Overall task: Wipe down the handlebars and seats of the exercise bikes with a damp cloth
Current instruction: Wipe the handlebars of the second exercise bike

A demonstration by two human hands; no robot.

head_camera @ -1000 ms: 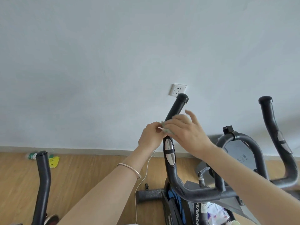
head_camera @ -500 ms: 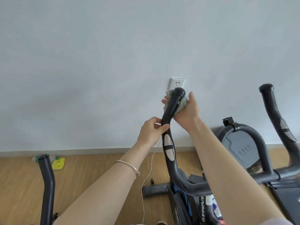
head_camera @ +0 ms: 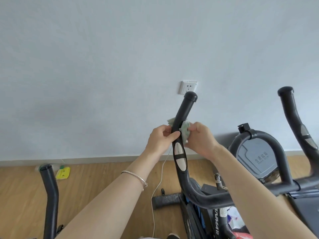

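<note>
Here, your left hand (head_camera: 159, 139) grips the handlebar (head_camera: 184, 112) of the exercise bike (head_camera: 212, 200) in the middle of the scene. The thumb lies across the front of the black tube and the fingers curl round its far side, just above the oval silver sensor pad (head_camera: 180, 156). Your right hand (head_camera: 202, 140), on the right of the tube, has its fingers (head_camera: 196, 129) bunched round the cloth (head_camera: 184, 133) and presses it against that side. The cloth is pale green and crumpled. It shows on both sides of the tube, with a corner sticking out on the left above your left knuckles. Both hands sit roughly midway up the tube, well below its capped end, which rises in front of a white wall socket (head_camera: 187, 87).

A thin bracelet (head_camera: 136, 176) circles your left wrist. A white cable (head_camera: 162, 173) hangs beside that forearm toward the wooden floor (head_camera: 86, 178). To the right, the bike's second handlebar (head_camera: 291, 116) stands upright, apart from your hands. Between the two sits the grey console (head_camera: 259, 157) with printed characters on it, inside a looped bar. At the far left, the handlebar of another bike (head_camera: 50, 187) rises from the bottom edge — a yellow object (head_camera: 63, 173) lies on the floor behind it, near the skirting board.
</note>
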